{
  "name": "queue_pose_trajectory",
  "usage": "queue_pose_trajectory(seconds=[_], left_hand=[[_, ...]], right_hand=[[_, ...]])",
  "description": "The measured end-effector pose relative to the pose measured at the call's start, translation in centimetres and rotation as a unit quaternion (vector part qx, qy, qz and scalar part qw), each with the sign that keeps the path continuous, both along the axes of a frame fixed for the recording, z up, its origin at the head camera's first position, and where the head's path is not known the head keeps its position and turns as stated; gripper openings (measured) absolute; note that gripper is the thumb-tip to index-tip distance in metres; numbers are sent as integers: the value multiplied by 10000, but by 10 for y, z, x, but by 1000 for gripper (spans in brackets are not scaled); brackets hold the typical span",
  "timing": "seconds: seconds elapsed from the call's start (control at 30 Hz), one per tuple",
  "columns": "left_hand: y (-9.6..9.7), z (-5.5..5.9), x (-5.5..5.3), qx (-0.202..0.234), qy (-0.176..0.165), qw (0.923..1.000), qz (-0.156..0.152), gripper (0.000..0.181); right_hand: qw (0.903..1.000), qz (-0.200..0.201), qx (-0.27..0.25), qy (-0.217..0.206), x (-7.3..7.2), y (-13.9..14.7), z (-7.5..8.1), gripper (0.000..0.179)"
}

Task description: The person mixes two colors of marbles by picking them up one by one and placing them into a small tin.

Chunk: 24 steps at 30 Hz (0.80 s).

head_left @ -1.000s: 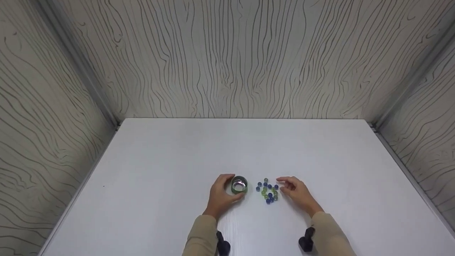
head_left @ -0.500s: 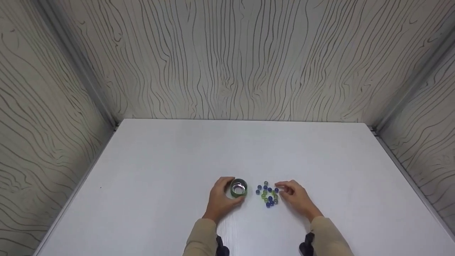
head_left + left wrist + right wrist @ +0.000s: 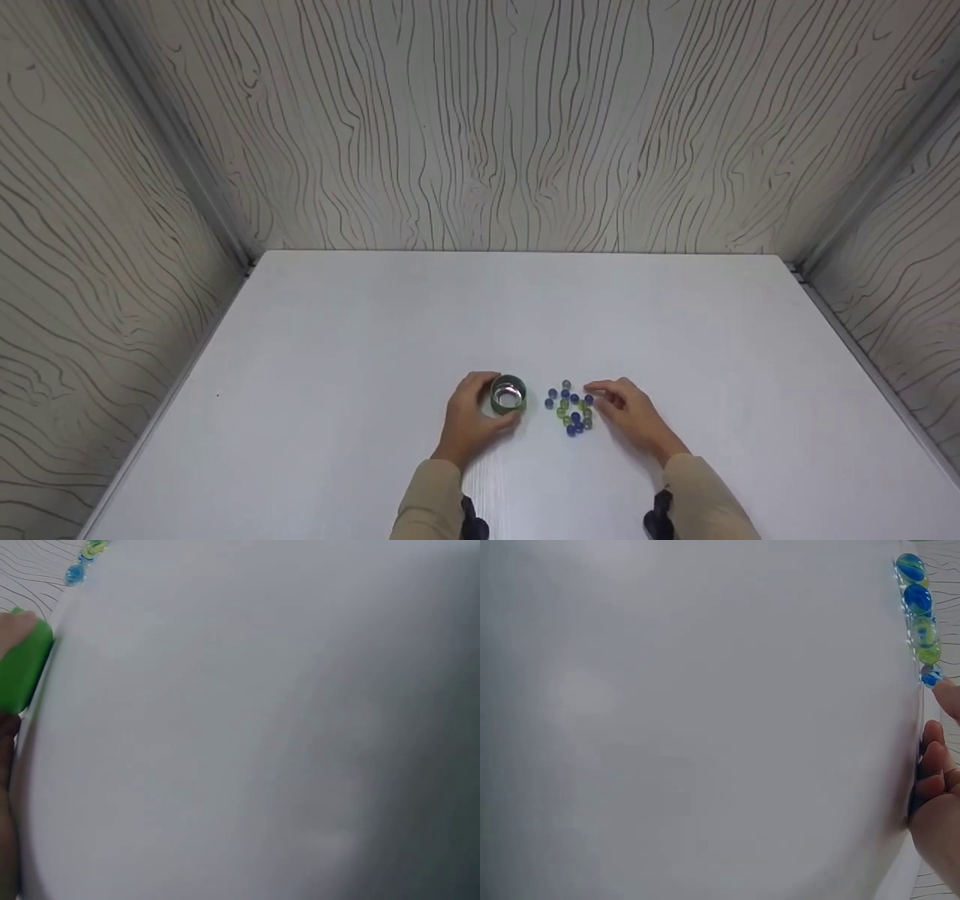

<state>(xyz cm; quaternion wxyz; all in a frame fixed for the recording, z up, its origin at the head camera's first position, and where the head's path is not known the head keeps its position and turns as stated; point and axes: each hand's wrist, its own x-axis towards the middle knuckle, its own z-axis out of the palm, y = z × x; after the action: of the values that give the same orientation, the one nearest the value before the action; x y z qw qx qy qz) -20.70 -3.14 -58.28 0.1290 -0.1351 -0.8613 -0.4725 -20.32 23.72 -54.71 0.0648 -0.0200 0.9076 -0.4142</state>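
A short round green container (image 3: pixel 508 395), its top uncovered and its inside shiny, stands on the white table. My left hand (image 3: pixel 471 420) holds it from the left, thumb on the near side and fingers on the far side. In the left wrist view the green wall of the container (image 3: pixel 24 664) shows between fingers and thumb. Several blue and green glass marbles (image 3: pixel 575 417) lie in a loose cluster right of the container. At the cluster's right side is my right hand (image 3: pixel 634 416), its thumb tip very near or touching a blue marble (image 3: pixel 931 677); the other fingers are loosely bent.
The white tabletop (image 3: pixel 360 330) stretches around both hands. Behind it rises a wood-grain patterned panel (image 3: pixel 480 135), with similar panels on the left and right sides. Dark wrist-worn devices sit below the sleeves (image 3: pixel 427 499).
The head view has shifted slightly. My right index fingertip sits a little closer to the marble at the cluster's right edge; the left hand, container and marbles keep their places.
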Motion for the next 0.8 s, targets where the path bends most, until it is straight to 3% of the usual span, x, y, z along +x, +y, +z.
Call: queue_pose_trajectory(seconds=[0.2,0.53,0.8], left_hand=[[-2,-2,-2,20,-91,9999,-41,56],[2,-1,-2,197,-297,9994,-32,56],[1,-5,-4,79,-110,9999,26,55]], right_hand=[[9981,520,277,195,-4,5,4,29],[9960,809,125,366,-17,14,6,26],[9929,1120,316,248,-22,12,8,25]])
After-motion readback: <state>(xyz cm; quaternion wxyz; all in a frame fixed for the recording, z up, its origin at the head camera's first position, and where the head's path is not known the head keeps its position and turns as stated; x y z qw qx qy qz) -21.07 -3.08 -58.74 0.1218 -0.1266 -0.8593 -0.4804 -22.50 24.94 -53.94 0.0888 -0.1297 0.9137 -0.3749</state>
